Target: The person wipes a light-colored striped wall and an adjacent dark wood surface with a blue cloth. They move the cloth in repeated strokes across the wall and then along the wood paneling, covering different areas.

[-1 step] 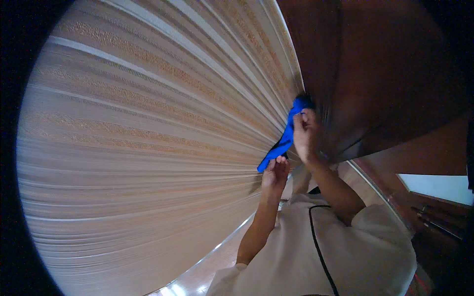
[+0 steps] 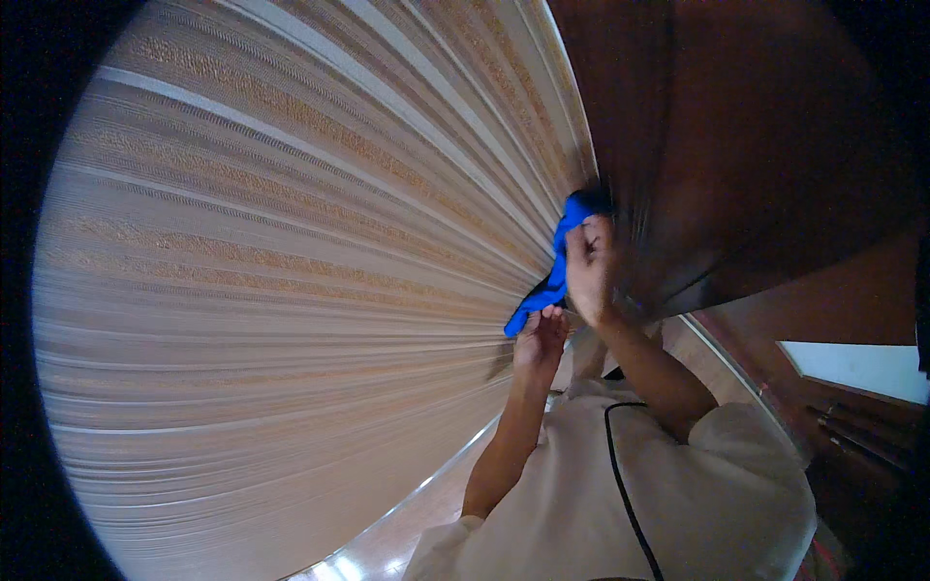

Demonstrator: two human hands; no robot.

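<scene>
Blue cloth (image 2: 558, 278) lies between our two hands and the striped wall, a narrow, crumpled length slanting from upper right to lower left. At its upper part, the fingers of our right hand (image 2: 589, 271) are bent inward and closed on the fabric, the hand slightly blurred. Lower down, the fingertips of our left hand (image 2: 541, 344) sit close together at the cloth, just above its lower end; whether they pinch it or only rest against it, we cannot tell. Our right hand is higher than our left, and the two are near each other but apart. Behind the cloth, the striped wall (image 2: 242, 261) spreads out to the left in beige, white and tan bands, some of them rough in texture. Its pale edge (image 2: 581, 107) runs down to the top of the cloth, and past that edge a dark brown panel (image 2: 756, 136) fills the upper right. Beneath our bare forearms we see our light shirt (image 2: 572, 474), with a black cord (image 2: 625, 484) running down its front. Farther out, a white flat piece (image 2: 857, 370) shows at the right, and a shiny floor (image 2: 441, 499) below the wall.
</scene>
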